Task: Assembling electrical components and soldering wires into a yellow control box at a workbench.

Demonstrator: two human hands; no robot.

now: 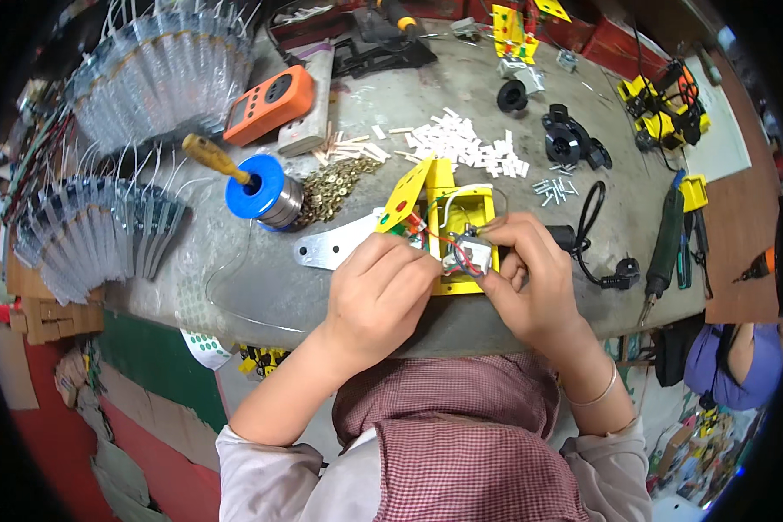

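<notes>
An open yellow box (489, 209) lies on the bench in front of me, with wires running inside it. Its yellow panel (408, 190), with a red and a green part, stands tilted at the left. Thumb and fingers of my right hand (533, 277) pinch a small white-and-grey block (473, 254) with wires over the box's near end. Beside it, my left hand (381, 291) is closed at the near-left side, its fingertips by the wires; what they grip is hidden. A silver metal plate (329, 250) with holes lies past my left hand.
A blue solder spool (254, 196) with a wooden-handled tool, brass bits (331, 191) and white pieces (461, 143) lie beyond. An orange meter (270, 104) stands back left, near bundled clear strips (157, 74). Right are a plug cord (593, 222) and a soldering iron (666, 235).
</notes>
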